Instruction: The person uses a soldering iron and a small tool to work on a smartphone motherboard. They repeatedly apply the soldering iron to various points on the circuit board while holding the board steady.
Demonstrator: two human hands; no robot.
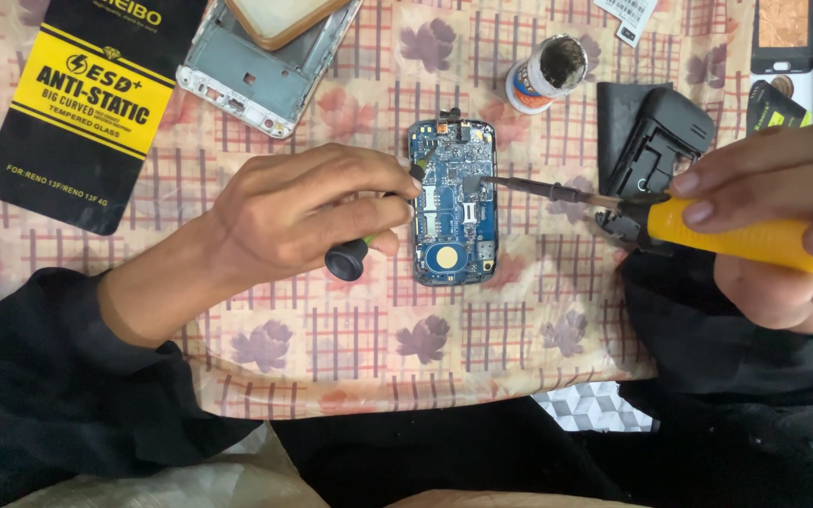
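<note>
One blue phone circuit board [454,200]: left hand [308,214] closed round a black-handled tool [350,257], right hand [778,221] gripping one yellow soldering iron [708,229]

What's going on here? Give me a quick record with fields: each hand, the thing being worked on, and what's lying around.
Left hand: grips a dark-handled tool, its tip at the board's left edge
Right hand: holds a yellow soldering iron, its tip on the board
Worked on: blue circuit board, flat on a patterned cloth
Around: small open jar, grey phone frame, black-and-yellow packet
</note>
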